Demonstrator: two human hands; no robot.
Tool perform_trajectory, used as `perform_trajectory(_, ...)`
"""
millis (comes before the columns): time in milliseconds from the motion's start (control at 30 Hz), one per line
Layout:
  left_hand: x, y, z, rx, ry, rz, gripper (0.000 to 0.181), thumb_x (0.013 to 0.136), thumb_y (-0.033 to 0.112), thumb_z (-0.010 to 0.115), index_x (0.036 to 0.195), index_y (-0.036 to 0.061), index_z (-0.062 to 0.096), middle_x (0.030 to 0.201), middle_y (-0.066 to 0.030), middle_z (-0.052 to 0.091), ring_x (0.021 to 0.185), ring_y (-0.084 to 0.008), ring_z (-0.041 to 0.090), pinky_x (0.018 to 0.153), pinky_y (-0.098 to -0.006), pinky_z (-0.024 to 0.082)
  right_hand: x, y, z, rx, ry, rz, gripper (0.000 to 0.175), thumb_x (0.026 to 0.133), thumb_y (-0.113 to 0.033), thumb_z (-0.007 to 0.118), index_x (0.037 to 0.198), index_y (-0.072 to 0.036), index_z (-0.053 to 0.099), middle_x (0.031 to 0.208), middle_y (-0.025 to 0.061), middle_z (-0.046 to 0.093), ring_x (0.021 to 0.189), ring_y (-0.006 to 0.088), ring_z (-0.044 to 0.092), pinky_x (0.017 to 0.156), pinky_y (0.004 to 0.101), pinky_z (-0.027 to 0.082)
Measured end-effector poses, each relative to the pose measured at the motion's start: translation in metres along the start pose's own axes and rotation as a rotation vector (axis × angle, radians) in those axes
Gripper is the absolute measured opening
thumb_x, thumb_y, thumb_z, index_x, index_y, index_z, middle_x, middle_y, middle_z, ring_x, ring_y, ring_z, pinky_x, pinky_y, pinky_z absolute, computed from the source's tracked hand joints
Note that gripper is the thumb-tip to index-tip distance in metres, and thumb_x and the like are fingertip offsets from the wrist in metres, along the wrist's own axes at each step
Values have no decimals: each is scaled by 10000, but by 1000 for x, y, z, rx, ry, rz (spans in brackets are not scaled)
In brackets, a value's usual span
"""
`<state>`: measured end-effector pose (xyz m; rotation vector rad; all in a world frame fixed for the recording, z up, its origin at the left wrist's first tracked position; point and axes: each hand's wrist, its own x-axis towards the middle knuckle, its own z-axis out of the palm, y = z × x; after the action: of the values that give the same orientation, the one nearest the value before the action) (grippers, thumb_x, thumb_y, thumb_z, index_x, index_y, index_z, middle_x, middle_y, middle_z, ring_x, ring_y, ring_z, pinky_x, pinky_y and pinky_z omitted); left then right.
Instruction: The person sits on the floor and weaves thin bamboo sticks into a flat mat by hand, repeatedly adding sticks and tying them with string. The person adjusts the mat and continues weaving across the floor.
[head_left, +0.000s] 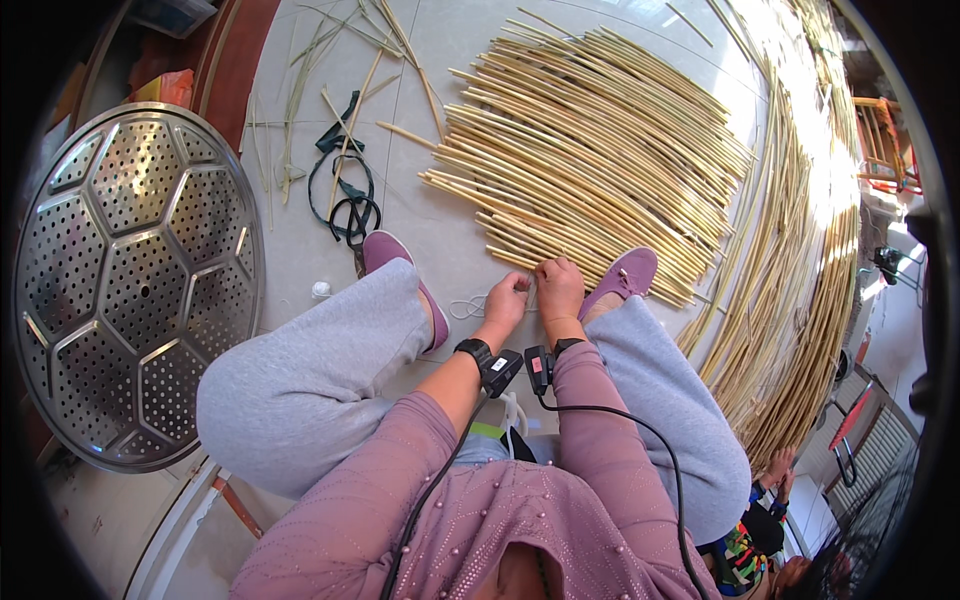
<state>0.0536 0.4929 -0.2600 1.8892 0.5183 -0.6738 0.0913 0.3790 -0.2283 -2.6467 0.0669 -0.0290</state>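
Note:
My left hand (508, 301) and my right hand (559, 288) are close together at the near edge of a mat of straight plant stalks (592, 157) laid side by side on the tiles. The fingers of both are curled at the nearest stalks. A thin white string (471, 306) lies looped on the floor beside my left hand and runs towards both hands; what the fingertips pinch is too small to tell. A small white ball of string (321, 289) sits further left. Black-handled scissors (354, 221) lie by the left shoe, touching a dark green strap (319, 180).
A large perforated metal steamer plate (142, 289) stands at the left. Long loose stalks (795, 300) form a thick pile along the right. Dry leaf strips (300, 112) lie at the upper left. Another person's hands (778, 469) show at the lower right.

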Motion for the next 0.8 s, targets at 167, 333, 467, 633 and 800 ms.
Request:
perform_trajectory(167, 1, 2, -1, 15, 25, 29, 180, 777, 40, 629, 955, 64, 640, 846, -106, 680, 772, -235, 649, 700, -342, 512, 1, 2, 1, 18, -10, -2, 71, 707, -147, 679, 651, -118, 647, 698, 52, 579, 748, 266, 587, 664, 409, 462)
perform_trajectory(333, 0, 11, -1, 70, 36, 0, 148, 791, 113, 625, 939, 119, 635, 889, -114, 682, 852, -320, 649, 727, -403, 510, 4, 2, 1, 10, -6, -18, 38, 675, -90, 672, 647, -111, 658, 698, 69, 585, 725, 275, 590, 646, 400, 482)
perform_trajectory(467, -1, 21, 1, 120, 115, 31, 129, 765, 81, 636, 893, 79, 625, 812, -121, 668, 766, -303, 649, 684, -380, 504, 5, 1, -1, 36, -12, -10, 38, 681, -93, 668, 647, -108, 659, 701, 71, 590, 732, 278, 594, 651, 400, 481)
perform_trajectory(633, -3, 30, 1, 171, 157, 37, 106, 766, 101, 625, 870, 96, 605, 800, -135, 655, 776, -345, 633, 669, -419, 492, 5, 0, -2, 35, -35, 10, 34, 687, -96, 663, 654, -106, 661, 714, 70, 592, 751, 279, 593, 675, 405, 479)
perform_trajectory(800, -2, 30, 2, 200, 173, 46, 90, 771, 109, 620, 857, 102, 596, 793, -139, 648, 779, -357, 624, 664, -436, 485, 4, 1, -4, 54, -66, 16, 22, 697, -97, 661, 678, -109, 663, 738, 71, 594, 774, 283, 590, 689, 409, 476)
